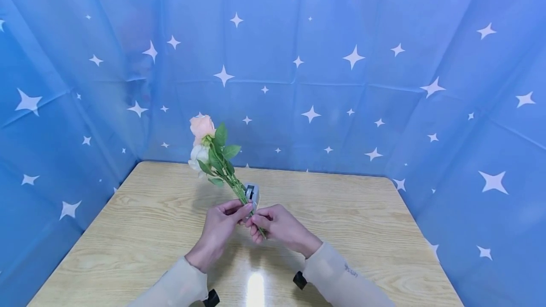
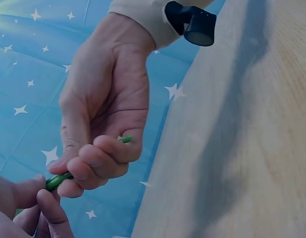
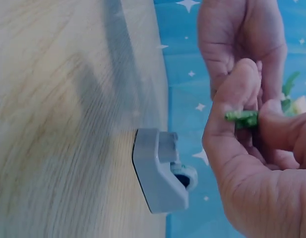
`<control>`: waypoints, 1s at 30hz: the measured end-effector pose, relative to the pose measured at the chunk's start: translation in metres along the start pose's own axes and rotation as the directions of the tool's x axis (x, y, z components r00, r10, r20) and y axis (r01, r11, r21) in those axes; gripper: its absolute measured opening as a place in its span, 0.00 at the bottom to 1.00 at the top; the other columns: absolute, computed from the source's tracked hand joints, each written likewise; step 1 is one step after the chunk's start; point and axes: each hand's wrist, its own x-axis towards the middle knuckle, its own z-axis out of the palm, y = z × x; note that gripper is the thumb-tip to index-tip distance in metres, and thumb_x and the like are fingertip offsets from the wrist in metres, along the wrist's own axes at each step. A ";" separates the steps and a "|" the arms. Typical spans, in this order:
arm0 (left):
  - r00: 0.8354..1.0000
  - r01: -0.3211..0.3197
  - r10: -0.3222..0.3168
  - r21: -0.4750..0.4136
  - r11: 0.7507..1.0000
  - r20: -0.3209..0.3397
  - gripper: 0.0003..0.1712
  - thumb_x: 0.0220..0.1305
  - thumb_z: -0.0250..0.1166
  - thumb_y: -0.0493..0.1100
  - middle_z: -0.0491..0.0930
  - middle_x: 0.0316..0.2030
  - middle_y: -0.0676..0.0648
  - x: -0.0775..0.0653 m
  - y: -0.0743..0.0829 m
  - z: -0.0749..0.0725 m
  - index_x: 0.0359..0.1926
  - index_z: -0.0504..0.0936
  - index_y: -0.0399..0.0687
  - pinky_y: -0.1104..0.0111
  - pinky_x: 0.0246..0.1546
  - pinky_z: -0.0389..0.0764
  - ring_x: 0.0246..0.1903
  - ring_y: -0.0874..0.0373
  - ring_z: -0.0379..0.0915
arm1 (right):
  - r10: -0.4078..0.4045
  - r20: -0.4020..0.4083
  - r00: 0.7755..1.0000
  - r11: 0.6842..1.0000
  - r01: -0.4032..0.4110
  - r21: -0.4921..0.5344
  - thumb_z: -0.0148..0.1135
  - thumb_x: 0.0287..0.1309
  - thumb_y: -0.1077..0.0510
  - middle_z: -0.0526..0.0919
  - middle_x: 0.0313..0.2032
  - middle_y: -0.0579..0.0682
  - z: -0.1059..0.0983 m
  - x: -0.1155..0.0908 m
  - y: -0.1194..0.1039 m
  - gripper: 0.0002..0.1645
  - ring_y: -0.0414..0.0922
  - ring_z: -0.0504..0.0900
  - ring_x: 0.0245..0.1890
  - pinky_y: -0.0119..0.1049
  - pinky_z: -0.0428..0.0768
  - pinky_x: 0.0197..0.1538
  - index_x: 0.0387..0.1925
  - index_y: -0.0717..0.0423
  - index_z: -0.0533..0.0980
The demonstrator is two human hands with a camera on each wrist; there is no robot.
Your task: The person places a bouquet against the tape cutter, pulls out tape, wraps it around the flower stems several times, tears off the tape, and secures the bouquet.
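Observation:
A small bunch of flowers is held up over the table, with a pink rose (image 1: 202, 127) at the top, a white rose (image 1: 198, 156) below it and green leaves (image 1: 216, 158). My left hand (image 1: 222, 226) pinches the green stems (image 1: 235, 185) between thumb and fingers. Just below, my right hand (image 1: 283, 225) grips the lower stems, its fingers curled round them. The cut stem ends (image 3: 237, 116) stick out of the right hand in the right wrist view. Both hands are close together, fingertips nearly meeting.
A grey tape dispenser (image 3: 155, 173) with a roll of tape stands on the wooden table (image 1: 341, 212), just beyond the hands. A blue curtain with white stars (image 1: 294, 84) hangs round the table's back and sides.

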 end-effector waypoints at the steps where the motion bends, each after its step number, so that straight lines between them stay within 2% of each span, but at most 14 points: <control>1: 1.000 -0.005 0.005 0.007 1.000 0.007 0.17 0.76 0.82 0.48 0.96 0.41 0.50 0.000 0.001 0.000 0.54 0.96 0.39 0.67 0.45 0.89 0.39 0.59 0.86 | -0.003 0.011 1.000 1.000 0.003 -0.001 0.57 0.93 0.57 0.89 0.38 0.49 -0.002 -0.001 -0.001 0.21 0.41 0.88 0.37 0.36 0.91 0.47 0.58 0.73 0.86; 6: 1.000 0.001 -0.002 0.009 1.000 0.030 0.16 0.75 0.82 0.46 0.97 0.41 0.50 -0.001 0.006 0.001 0.56 0.97 0.40 0.68 0.46 0.88 0.38 0.60 0.87 | -0.002 0.096 0.995 1.000 0.004 -0.020 0.56 0.93 0.58 0.92 0.42 0.52 -0.011 -0.008 -0.003 0.19 0.44 0.93 0.42 0.47 0.97 0.54 0.64 0.69 0.86; 10: 0.999 0.000 -0.001 0.016 1.000 0.039 0.15 0.75 0.82 0.45 0.96 0.40 0.51 -0.002 0.007 0.002 0.54 0.97 0.40 0.70 0.45 0.85 0.38 0.60 0.85 | -0.003 0.129 0.992 0.999 0.009 -0.045 0.56 0.93 0.61 0.93 0.40 0.53 -0.016 -0.012 -0.003 0.16 0.45 0.94 0.41 0.50 0.99 0.53 0.60 0.64 0.88; 15: 0.998 0.021 -0.021 0.015 1.000 0.058 0.16 0.73 0.84 0.47 0.95 0.42 0.52 -0.003 0.010 0.004 0.53 0.97 0.42 0.66 0.50 0.86 0.42 0.58 0.85 | -0.033 0.080 0.996 0.997 0.039 -0.067 0.57 0.91 0.63 0.91 0.37 0.51 -0.017 -0.018 -0.003 0.15 0.44 0.92 0.36 0.46 0.99 0.48 0.54 0.63 0.89; 22: 0.995 0.056 -0.051 -0.055 0.997 0.091 0.19 0.72 0.85 0.47 0.98 0.47 0.48 -0.001 0.011 0.003 0.56 0.94 0.41 0.57 0.63 0.91 0.47 0.60 0.92 | -0.054 0.014 0.998 0.999 0.054 -0.006 0.62 0.89 0.63 0.92 0.35 0.51 -0.015 -0.018 0.000 0.12 0.44 0.93 0.34 0.40 0.97 0.44 0.52 0.65 0.90; 26: 0.992 0.050 -0.038 -0.102 0.994 0.122 0.18 0.72 0.85 0.45 0.98 0.49 0.47 0.000 0.010 0.003 0.56 0.94 0.41 0.58 0.63 0.93 0.47 0.59 0.94 | -0.085 -0.002 0.996 0.995 0.085 0.043 0.64 0.88 0.63 0.92 0.35 0.50 -0.010 -0.017 0.002 0.11 0.44 0.95 0.35 0.40 0.98 0.45 0.53 0.68 0.88; 30: 0.993 0.030 -0.018 -0.102 0.994 0.120 0.16 0.72 0.85 0.46 0.99 0.50 0.46 0.000 0.010 0.004 0.54 0.95 0.42 0.64 0.59 0.92 0.42 0.58 0.95 | -0.121 0.001 0.993 0.988 0.121 0.098 0.64 0.87 0.64 0.93 0.36 0.50 -0.006 -0.015 0.003 0.13 0.44 0.95 0.36 0.43 0.99 0.48 0.56 0.73 0.86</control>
